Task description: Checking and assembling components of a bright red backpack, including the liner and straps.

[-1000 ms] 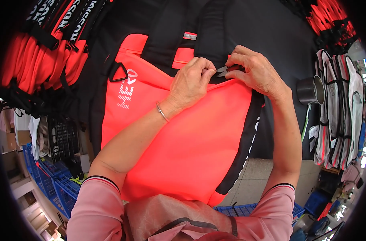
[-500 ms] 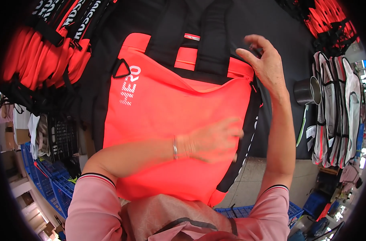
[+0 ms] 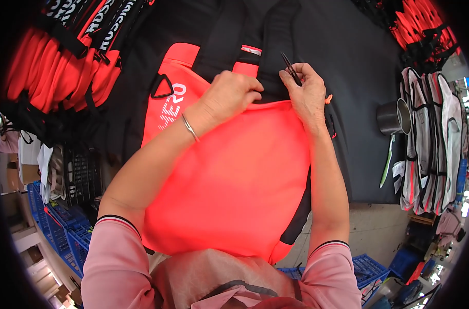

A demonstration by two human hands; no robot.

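A bright red-orange backpack (image 3: pixel 234 180) with black sides lies on the black-covered table. Its black shoulder straps (image 3: pixel 278 41) stretch away from me, and a black triangular ring (image 3: pixel 162 86) sits at its upper left. My left hand (image 3: pixel 221 98), with a bangle at the wrist, is closed in a pinch on the bag's upper opening edge. Beside it, my right hand (image 3: pixel 309 95) grips a slim, dark, pointed tool (image 3: pixel 290 68) that looks like thread snips, points facing away from me. The fingers of this hand also rest by the same edge.
Stacked red-orange bags (image 3: pixel 59 72) fill the far left, and more red pieces (image 3: pixel 425 31) lie at far right. A dark metal cup (image 3: pixel 391 117), a green-handled brush (image 3: pixel 387 162) and a pile of grey pieces with black edging (image 3: pixel 430 139) are on the right. Blue crates (image 3: pixel 59 226) stand below the table.
My left hand has moved up from the bag's front panel to its upper edge. My right hand has come in leftward and down, and the dark tool now shows. The bag has shifted slightly.
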